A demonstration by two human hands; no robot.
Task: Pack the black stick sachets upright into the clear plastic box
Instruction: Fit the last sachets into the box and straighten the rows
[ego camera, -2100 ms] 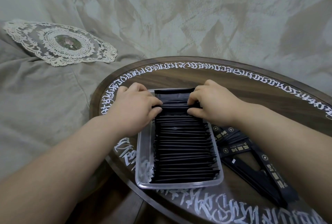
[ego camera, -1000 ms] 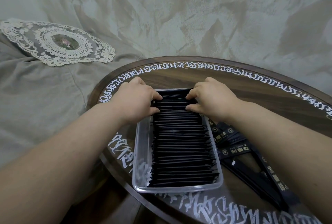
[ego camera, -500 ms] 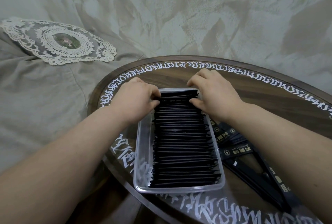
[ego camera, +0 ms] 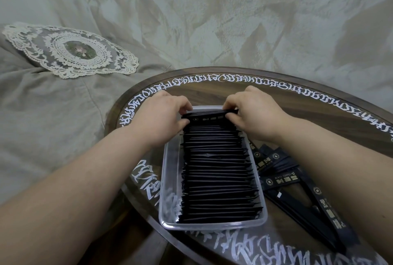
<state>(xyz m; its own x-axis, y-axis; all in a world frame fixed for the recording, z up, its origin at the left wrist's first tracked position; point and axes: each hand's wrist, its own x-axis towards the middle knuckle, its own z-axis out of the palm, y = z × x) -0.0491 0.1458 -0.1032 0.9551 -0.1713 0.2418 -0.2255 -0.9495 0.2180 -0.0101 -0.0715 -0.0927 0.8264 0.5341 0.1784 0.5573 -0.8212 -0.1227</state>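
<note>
Round dark wooden counter (ego camera: 276, 99) carries clear plastic box (ego camera: 170, 179), nearly full. Left hand (ego camera: 161, 116) and right hand (ego camera: 253, 113) pinch thin black stick sachets (ego camera: 212, 116) at far end; light, floppy, slippery, best held by ends.

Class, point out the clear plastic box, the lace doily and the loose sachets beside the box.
clear plastic box (ego camera: 212, 225): head view, near rim.
lace doily (ego camera: 70, 51): head view, inner ring.
loose sachets (ego camera: 285, 180): head view, printed face.

Clear glossy plastic box (ego camera: 170, 179); matt black foil-like sachets (ego camera: 219, 171); dark wood table (ego camera: 297, 103), glass-topped; lace doily (ego camera: 70, 51).
</note>
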